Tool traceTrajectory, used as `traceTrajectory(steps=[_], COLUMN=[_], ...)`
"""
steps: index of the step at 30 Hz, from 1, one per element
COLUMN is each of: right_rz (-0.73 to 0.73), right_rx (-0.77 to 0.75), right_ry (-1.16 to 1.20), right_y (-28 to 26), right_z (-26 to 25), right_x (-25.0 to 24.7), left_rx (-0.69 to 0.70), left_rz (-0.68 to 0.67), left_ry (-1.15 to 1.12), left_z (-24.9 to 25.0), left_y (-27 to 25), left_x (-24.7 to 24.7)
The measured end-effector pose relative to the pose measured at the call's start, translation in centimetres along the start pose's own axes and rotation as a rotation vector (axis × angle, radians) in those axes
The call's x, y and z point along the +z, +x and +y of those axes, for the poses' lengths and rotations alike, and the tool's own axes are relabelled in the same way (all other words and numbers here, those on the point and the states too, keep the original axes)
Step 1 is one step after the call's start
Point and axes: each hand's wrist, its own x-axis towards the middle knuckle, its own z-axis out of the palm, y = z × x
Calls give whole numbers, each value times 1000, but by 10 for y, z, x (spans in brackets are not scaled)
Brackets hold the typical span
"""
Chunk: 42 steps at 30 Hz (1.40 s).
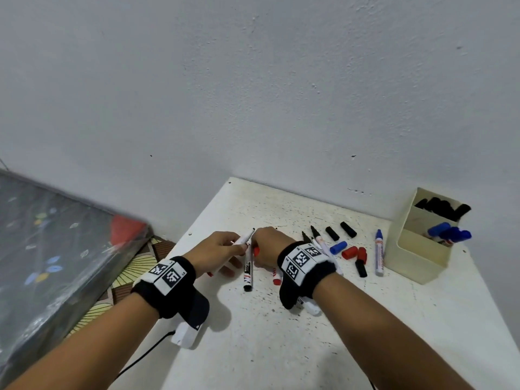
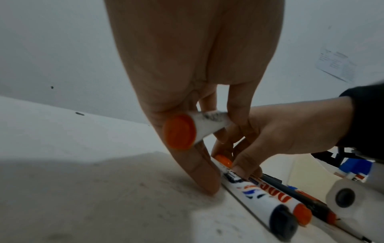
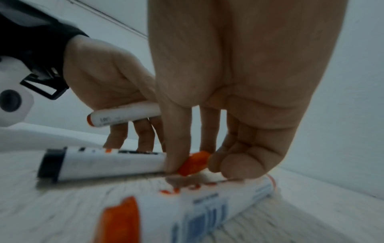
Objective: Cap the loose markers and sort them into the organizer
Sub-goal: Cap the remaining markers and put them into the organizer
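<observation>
The left hand (image 1: 222,249) grips a red-ended marker (image 3: 124,115) above the bench (image 1: 281,333). The right hand (image 1: 267,246) pinches a red cap (image 3: 193,162), seemingly touching the bench. Rightward lie two red caps (image 1: 355,253); the organizer (image 1: 416,249) stands far right.

Wall: you face a plain white wall (image 1: 253,80), rough, with small dark marks
Table: your white tabletop (image 1: 253,347) meets that wall, speckled with dark flecks
Floor: to your left, fan-patterned tiles (image 1: 135,274)
Left: a dark patterned mattress (image 1: 56,249) under clear plastic
Light: even, soft shadows
</observation>
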Motion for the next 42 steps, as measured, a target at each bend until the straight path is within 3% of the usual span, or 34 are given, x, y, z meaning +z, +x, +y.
traceTrajectory(steps=[4, 9, 12, 15, 20, 31, 37, 42], right_rz=[178, 350, 453, 511, 602, 773, 629, 586], right_rx=[28, 153, 240, 282, 264, 219, 166, 227], right_ry=[63, 399, 785, 1256, 1525, 1370, 1430, 1371], right_y=[-7, -33, -58, -85, -106, -91, -98, -92], right_z=[17, 67, 94, 110, 109, 78, 90, 116], right_x=[-2, -13, -15, -13, -6, 20, 15, 6], left_rx=[4, 19, 42, 121, 222, 318, 246, 202], left_rz=[-62, -167, -247, -221, -255, -241, -351, -277], left_ry=[-46, -88, -22, 139, 164, 201, 144, 91], left_z=[3, 13, 24, 37, 51, 62, 49, 41], left_y=[7, 15, 19, 20, 25, 25, 22, 20], left_x=[10, 23, 34, 44, 59, 75, 66, 55])
